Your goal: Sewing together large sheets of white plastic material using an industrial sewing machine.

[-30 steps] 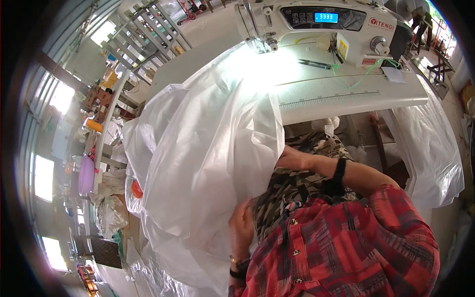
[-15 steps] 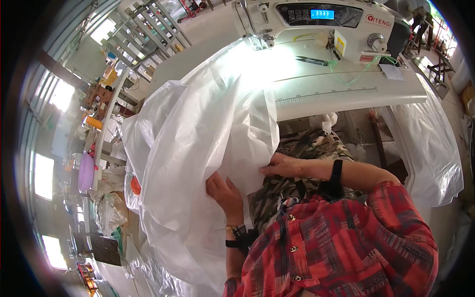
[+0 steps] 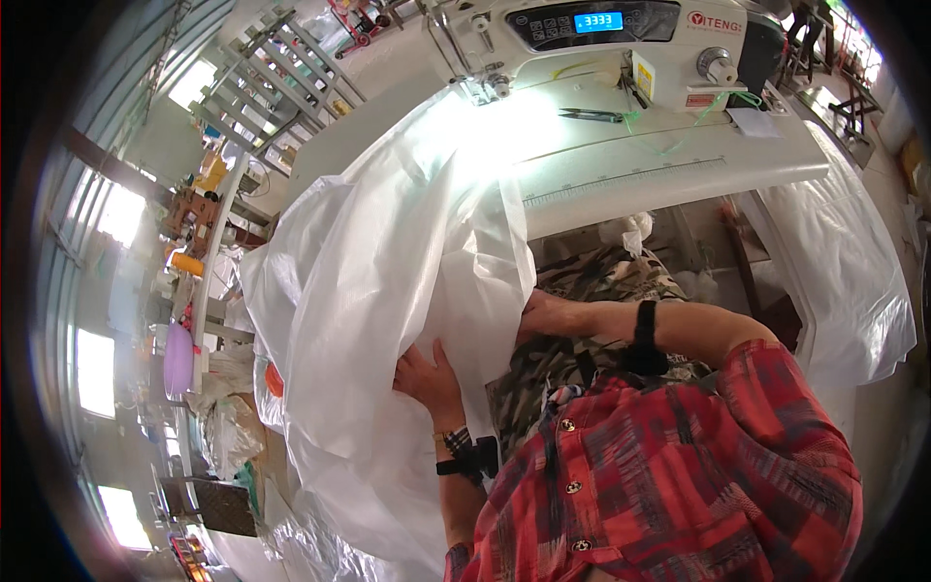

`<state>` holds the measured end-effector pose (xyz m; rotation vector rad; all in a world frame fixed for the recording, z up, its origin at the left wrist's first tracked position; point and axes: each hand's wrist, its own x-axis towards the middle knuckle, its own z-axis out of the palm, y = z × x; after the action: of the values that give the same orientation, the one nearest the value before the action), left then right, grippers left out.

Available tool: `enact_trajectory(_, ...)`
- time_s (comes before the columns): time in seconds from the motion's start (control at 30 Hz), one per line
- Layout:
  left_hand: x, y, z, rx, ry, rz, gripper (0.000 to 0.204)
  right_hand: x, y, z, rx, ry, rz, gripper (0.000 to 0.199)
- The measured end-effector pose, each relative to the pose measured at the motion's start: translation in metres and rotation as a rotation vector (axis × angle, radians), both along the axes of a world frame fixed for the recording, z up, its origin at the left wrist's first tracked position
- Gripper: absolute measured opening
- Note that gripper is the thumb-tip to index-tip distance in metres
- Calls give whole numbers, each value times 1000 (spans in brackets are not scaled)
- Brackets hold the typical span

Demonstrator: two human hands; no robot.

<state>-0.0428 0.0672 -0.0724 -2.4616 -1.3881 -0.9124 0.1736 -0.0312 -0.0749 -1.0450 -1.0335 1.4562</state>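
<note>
A large white plastic-like sheet point(image 3: 359, 320) hangs in loose folds from the sewing machine point(image 3: 601, 58) over its near edge. My left hand point(image 3: 430, 383) is closed on a fold low in the middle, thumb pointing up and fingertips partly tucked into the sheet. To its right, my right hand point(image 3: 549, 316) grips the sheet's right edge above my lap, with its fingertips hidden behind the material. The sheet's upper end runs under the machine's needle area point(image 3: 488, 89), where bright lamp light washes out detail.
Dark thread snips point(image 3: 592, 114) lie on the machine bed beside green thread point(image 3: 669, 145). More white sheeting point(image 3: 839, 281) drapes at the right. Metal rails point(image 3: 276, 87) stand far left, near a shelf with an orange thread cone point(image 3: 187, 264) and a purple object point(image 3: 178, 359).
The whole view has shifted slightly, with the machine now further left and higher. My right hand's fingers have gone further behind the sheet's edge; my left fingers tuck more into the fold.
</note>
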Motion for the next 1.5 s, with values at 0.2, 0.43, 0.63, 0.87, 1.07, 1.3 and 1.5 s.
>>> enact_trajectory(0.2,-10,-1,4,-16,-69,-139,48,-14,17,-26,290,-199,-403,34)
enact_trajectory(0.43,-24,6,28,-98,-213,-164,45,14,-48,37,345,-696,-295,20)
enact_trajectory(0.63,-30,22,27,-68,-98,-119,46,32,-150,78,148,-327,10,21)
enact_trajectory(0.87,-52,49,-6,-21,-74,-54,46,62,-162,45,-318,-1070,-164,24)
enact_trajectory(1.07,-79,32,35,-512,-116,-123,36,44,-127,97,224,-1352,-556,26)
enact_trajectory(1.3,-70,-74,124,-1414,-1116,-625,18,3,-82,105,313,-721,-57,30)
enact_trajectory(1.5,-52,-99,125,-1376,-1233,-475,27,-19,-73,115,262,-54,199,38)
